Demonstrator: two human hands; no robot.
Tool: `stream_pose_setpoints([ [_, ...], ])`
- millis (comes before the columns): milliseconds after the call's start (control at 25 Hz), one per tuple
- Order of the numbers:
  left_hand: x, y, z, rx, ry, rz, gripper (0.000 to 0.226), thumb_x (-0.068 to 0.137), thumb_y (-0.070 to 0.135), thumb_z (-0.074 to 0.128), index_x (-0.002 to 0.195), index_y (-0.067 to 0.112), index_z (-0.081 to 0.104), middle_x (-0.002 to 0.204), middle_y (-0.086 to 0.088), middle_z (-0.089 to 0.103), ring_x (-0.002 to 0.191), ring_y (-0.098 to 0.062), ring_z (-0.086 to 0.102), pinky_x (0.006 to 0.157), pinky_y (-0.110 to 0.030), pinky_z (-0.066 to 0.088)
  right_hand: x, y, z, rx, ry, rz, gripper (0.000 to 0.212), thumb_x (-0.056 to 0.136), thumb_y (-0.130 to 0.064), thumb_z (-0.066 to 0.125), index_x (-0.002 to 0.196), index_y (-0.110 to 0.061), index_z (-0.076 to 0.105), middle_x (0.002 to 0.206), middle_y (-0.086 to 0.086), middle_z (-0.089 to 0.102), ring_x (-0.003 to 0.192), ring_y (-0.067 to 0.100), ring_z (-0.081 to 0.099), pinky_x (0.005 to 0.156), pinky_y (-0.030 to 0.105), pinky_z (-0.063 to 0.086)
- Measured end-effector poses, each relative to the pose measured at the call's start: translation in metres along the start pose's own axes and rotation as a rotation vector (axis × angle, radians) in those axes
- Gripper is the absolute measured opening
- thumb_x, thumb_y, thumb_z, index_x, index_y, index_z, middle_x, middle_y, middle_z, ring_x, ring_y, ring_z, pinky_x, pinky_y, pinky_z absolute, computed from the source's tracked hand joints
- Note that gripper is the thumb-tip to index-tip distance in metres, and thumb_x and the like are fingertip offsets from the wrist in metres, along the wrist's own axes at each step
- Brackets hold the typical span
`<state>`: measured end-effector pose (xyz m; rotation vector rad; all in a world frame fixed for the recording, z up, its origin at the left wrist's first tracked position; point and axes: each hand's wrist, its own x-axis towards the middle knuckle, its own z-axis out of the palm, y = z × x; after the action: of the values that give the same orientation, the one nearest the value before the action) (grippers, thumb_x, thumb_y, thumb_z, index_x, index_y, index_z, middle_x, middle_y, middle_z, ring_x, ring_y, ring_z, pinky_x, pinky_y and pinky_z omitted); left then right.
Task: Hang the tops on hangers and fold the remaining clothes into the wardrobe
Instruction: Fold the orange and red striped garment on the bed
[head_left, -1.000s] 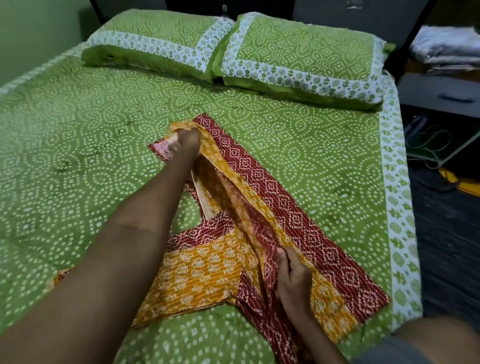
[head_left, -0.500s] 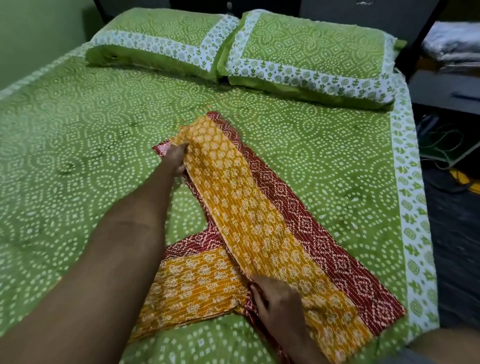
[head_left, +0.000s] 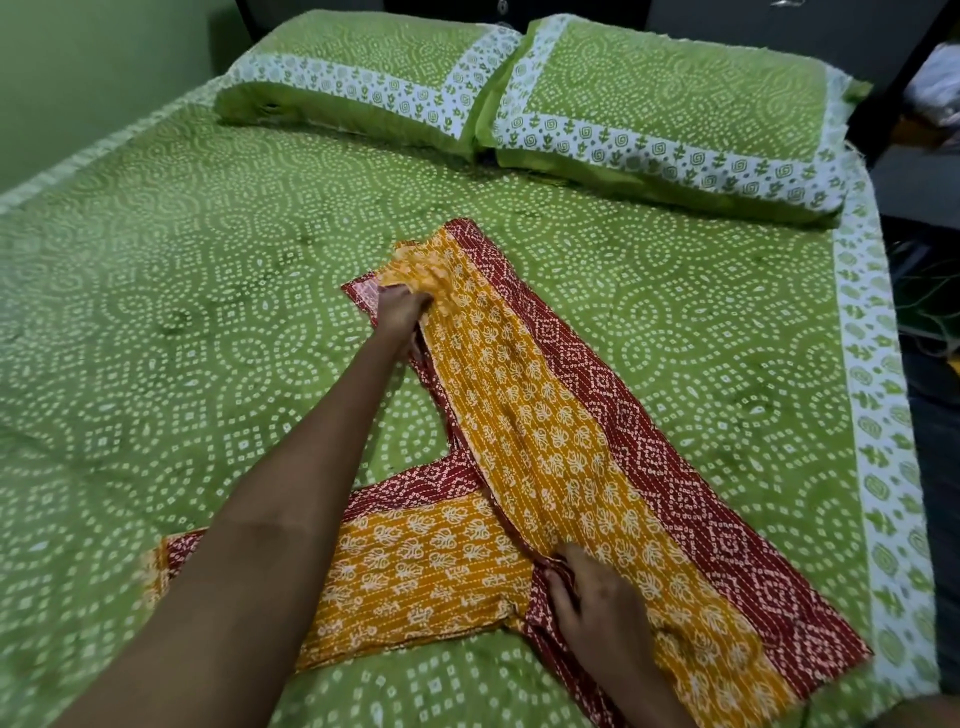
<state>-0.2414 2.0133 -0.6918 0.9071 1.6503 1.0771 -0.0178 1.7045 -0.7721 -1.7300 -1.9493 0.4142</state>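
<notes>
A printed garment in mustard yellow and dark red lies spread on the green bedspread. One long panel runs diagonally from the middle of the bed to the near right corner. A shorter part sticks out to the left near me. My left hand reaches to the far end of the panel and grips bunched yellow cloth there. My right hand lies on the near part of the panel, fingers pressing on the cloth at the junction with the short part.
Two green pillows with white borders lie at the head of the bed. The bed's white-patterned right edge drops to a dark floor. Shelves with pale folded items stand at the far right.
The yellow side of the panel was flipped over the red lining and laid flat. My left hand has since bunched the cloth at the far end. My right hand moved from pinching to pressing.
</notes>
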Motion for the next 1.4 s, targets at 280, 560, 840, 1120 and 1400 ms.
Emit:
stream_pose_setpoints([
  [280,-0.001,0.007,0.064,0.733,0.105,-0.034,0.03,0.095,0.019,0.049,0.115,-0.002,0.057,0.147,-0.028,0.024,0.136,-0.041,0.022,0.112,-0.046,0.023,-0.001,0.003,0.003,0.006,0.002,0.025,0.015,0.087,-0.033,0.064,0.093,-0.02,0.066,0.057,-0.025,0.04,0.043,-0.017,0.028,0.041,0.001,0.026],
  [560,-0.005,0.004,0.066,0.89,0.211,0.083,0.029,0.091,0.018,0.051,0.117,0.005,0.056,0.15,-0.023,0.02,0.139,-0.04,0.014,0.115,-0.044,0.009,0.001,0.0,0.001,-0.001,0.043,0.089,0.061,0.098,-0.054,0.014,0.092,-0.022,0.066,0.056,-0.021,0.052,0.042,-0.01,0.039,0.043,-0.001,0.023],
  [840,-0.02,-0.005,0.049,0.816,-0.451,0.528,0.054,0.094,0.02,0.052,0.143,0.012,0.032,0.14,-0.017,0.043,0.116,-0.029,0.049,0.093,-0.029,0.041,0.003,0.002,0.002,0.003,0.085,0.062,0.05,0.095,-0.052,0.026,0.089,-0.023,0.066,0.056,-0.024,0.048,0.042,-0.017,0.026,0.04,-0.002,0.021],
  [1120,-0.038,-0.01,0.061,0.442,-0.603,0.487,0.032,0.092,0.005,0.049,0.123,0.003,0.056,0.141,-0.012,0.045,0.112,-0.021,0.052,0.092,-0.038,0.047,0.002,0.004,0.005,0.036,0.063,0.063,0.05,0.095,-0.054,0.025,0.091,-0.023,0.064,0.055,-0.018,0.056,0.042,-0.011,0.033,0.041,0.004,0.034],
  [1400,0.029,0.0,-0.022,0.708,0.536,-0.075,0.051,0.085,0.018,0.049,0.133,0.006,0.039,0.139,-0.017,0.035,0.13,-0.031,0.033,0.106,-0.039,0.027,0.005,0.001,0.0,0.035,0.02,0.071,0.019,0.092,-0.048,0.036,0.094,-0.032,0.047,0.054,-0.029,0.029,0.039,-0.018,0.021,0.036,0.0,0.017],
])
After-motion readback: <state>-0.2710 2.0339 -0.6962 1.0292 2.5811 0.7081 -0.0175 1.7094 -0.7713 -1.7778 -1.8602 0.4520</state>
